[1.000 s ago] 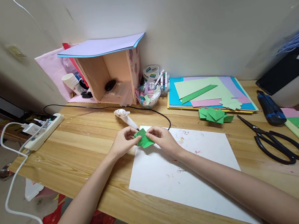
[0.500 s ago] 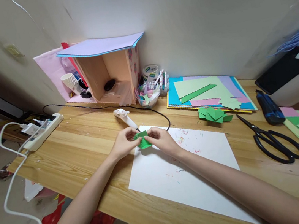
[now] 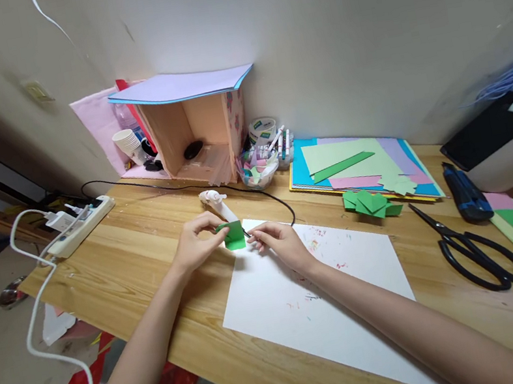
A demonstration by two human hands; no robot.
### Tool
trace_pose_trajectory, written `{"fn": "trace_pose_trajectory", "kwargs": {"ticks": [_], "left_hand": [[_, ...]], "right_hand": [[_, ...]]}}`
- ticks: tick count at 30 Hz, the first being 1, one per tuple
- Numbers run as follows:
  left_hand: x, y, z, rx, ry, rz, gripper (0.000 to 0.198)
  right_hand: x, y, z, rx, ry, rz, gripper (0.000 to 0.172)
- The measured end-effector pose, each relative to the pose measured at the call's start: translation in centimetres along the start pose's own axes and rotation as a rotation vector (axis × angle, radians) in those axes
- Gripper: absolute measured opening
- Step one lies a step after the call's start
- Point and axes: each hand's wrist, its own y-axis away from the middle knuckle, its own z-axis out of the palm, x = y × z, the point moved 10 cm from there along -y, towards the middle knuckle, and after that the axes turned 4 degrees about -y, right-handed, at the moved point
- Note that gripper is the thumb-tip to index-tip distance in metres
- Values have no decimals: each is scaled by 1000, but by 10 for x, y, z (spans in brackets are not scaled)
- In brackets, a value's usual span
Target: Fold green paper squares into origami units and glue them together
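My left hand (image 3: 200, 243) pinches a small green paper piece (image 3: 234, 236) over the upper left corner of the white sheet (image 3: 277, 307). Just to the right of that piece, my right hand (image 3: 282, 244) has its thumb and fingers pressed together; what they hold, if anything, is too small to make out. The white glue gun (image 3: 220, 206) lies right behind the green piece. Part of its black cord (image 3: 266, 193) curves behind my right hand. Coloured marks and flecks dot the white sheet.
Black scissors (image 3: 470, 250), a blue cutter (image 3: 466, 192) and folded green paper shapes (image 3: 370, 203) lie to the right. Coloured sheets (image 3: 301, 177), a tub of scraps (image 3: 259, 168) and an open box (image 3: 191, 134) stand or lie at the back. A power strip (image 3: 81, 228) sits at left.
My right hand has let go of the green paper and moved slightly apart from it. My left hand has shifted left with the paper. The view has tilted slightly.
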Motion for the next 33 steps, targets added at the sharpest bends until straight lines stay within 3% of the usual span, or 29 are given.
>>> {"fn": "trace_pose_trajectory", "kwargs": {"ticks": [3, 6, 10, 13, 17, 19, 22, 25, 33], "left_hand": [[3, 2, -44, 277, 3, 75, 9], [-14, 12, -82, 575, 3, 6, 12], [-24, 20, -103, 760, -173, -48, 15], [-22, 20, -104, 759, -280, -4, 13], [-27, 19, -104, 759, -298, -3, 12], [-35, 19, -105, 760, -256, -36, 13], [-48, 19, -103, 759, -205, -102, 13], [-54, 18, -95, 728, -205, -139, 13], [-53, 14, -72, 606, -265, -134, 12]], "right_hand": [[-9, 6, -8, 73, 143, -49, 21], [-20, 2, -13, 132, 303, -111, 27], [-35, -30, 10, 127, 561, -246, 38], [-29, -65, 40, 74, 744, -234, 53], [-16, -86, 66, -46, 836, -191, 20], [-19, -79, 61, -48, 767, -218, 21], [-21, -58, 32, 31, 634, -177, 30], [-18, -40, 12, 25, 497, -121, 37], [-9, -30, 16, -62, 447, -54, 37]]}}
